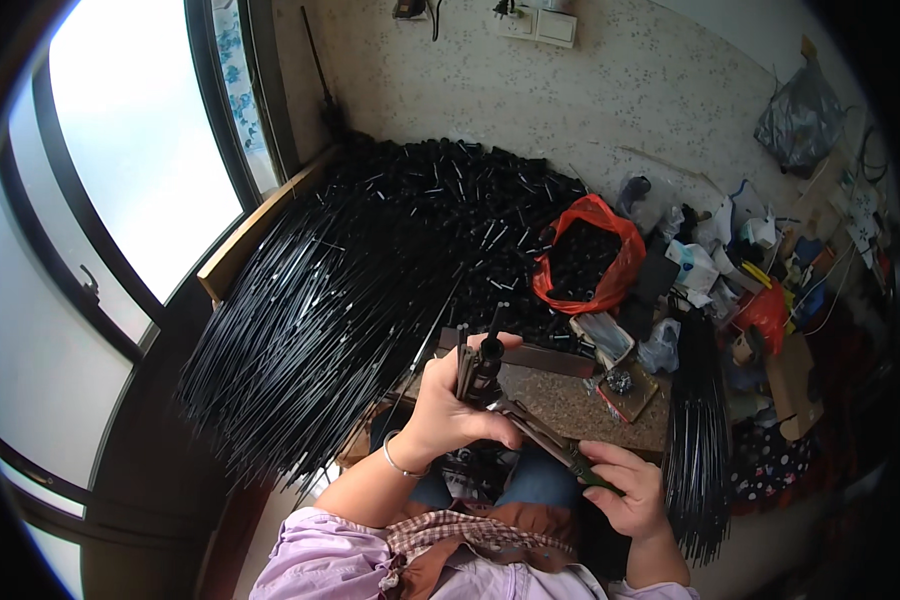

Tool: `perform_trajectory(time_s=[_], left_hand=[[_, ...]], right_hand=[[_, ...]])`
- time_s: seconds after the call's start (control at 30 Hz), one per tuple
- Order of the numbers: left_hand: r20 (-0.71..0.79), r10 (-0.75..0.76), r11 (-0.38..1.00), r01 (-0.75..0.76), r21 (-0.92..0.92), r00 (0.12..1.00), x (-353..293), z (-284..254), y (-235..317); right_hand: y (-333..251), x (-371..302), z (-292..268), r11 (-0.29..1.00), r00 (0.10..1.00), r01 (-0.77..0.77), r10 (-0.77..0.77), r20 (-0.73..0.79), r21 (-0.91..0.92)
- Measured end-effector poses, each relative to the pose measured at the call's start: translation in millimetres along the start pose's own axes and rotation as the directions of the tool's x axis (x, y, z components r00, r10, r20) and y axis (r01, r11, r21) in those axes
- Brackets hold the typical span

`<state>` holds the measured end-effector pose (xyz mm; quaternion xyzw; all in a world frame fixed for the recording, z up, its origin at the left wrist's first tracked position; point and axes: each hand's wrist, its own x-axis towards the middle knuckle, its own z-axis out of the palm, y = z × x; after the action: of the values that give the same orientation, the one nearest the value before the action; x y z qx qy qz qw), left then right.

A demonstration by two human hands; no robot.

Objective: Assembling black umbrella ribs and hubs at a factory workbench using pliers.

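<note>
**Both hands on one tool over the speckled desk**

A huge heap of thin black rods (340, 290) fans from the far wall toward the window side, too many to count. A second, smaller bundle of black rods (698, 430) hangs past the desk's right edge. At the far edge of the desk (570, 405) sits one orange bag (592, 262), open and full of small black pieces; you cannot count them.

Your left hand (448, 405) is raised near the desk's left edge, wrist bent back, one bracelet on it, fingers clenched round a dark cylindrical piece (487, 362) that stands almost upright, its thin tip pointing toward the far wall. Your right hand (625, 490) sits lower, off the desk's near edge, palm turned up, fingers curled and grasping the green-tipped end of one long metal tool (542, 437). The tool's long axis slants from your right hand up-left to the piece in your left hand, where the two meet.
</note>
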<state>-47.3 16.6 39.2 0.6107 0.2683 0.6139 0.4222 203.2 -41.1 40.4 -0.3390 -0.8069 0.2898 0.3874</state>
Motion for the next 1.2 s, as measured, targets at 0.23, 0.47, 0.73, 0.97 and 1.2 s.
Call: perform_trajectory(time_s=[0.23, 0.47, 0.73, 0.97, 1.2], left_hand=[[0.146, -0.008, 0.998, 0.0, 0.057, 0.989, 9, 11, 1], [0.1, -0.048, 0.993, 0.037, 0.114, 0.994, 7, -3, 5], [0.249, -0.104, 0.989, 0.074, 0.126, 0.963, 16, -1, 14], [0.215, -0.098, 0.993, 0.111, -0.051, 0.972, 17, -8, 7], [0.285, -0.076, 0.995, 0.057, 0.076, 0.955, 17, -7, 13]], right_hand=[[29, -21, 38, 0.174, 0.677, -0.736, 0.173, 0.715, 0.654], [6, 10, 16, 0.955, 0.992, -0.102, 0.074, -0.106, -0.279], [8, 9, 35, 0.735, 0.787, -0.576, 0.38, 0.485, 0.357], [-8, -4, 23, 0.698, 0.832, -0.549, 0.408, 0.375, 0.459], [9, 12, 32, 0.923, 0.905, -0.358, 0.307, 0.294, 0.139]])
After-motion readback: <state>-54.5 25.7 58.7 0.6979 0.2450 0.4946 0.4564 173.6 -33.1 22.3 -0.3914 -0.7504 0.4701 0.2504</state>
